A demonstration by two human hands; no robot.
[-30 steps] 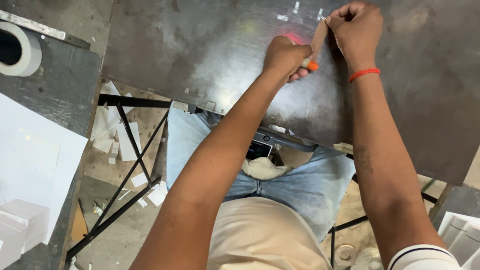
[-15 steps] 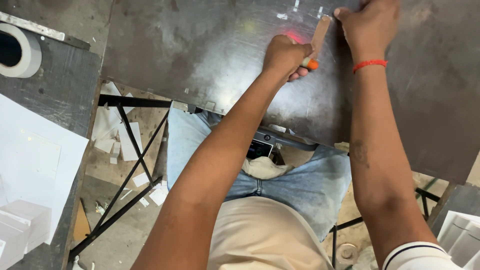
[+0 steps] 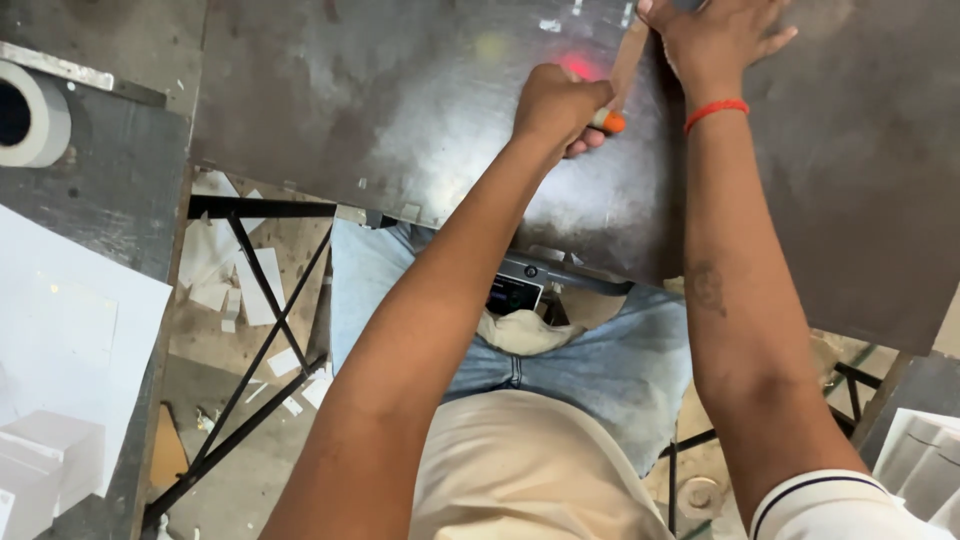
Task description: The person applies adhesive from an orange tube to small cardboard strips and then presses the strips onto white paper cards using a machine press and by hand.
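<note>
my right hand (image 3: 715, 40) slid further up the strip (image 3: 628, 55), pinning it; left hand (image 3: 555, 105) fisted round the orange-handled tool (image 3: 606, 121) just below.

Head-worn view, straight down, close

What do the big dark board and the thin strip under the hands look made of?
Dark board: likely sheet metal or a glossy laminate, since it shows smudged shine and soft reflections; I cannot tell which. Thin strip, pressed by the right hand: tan and matte, probably wood or fibreboard.
</note>
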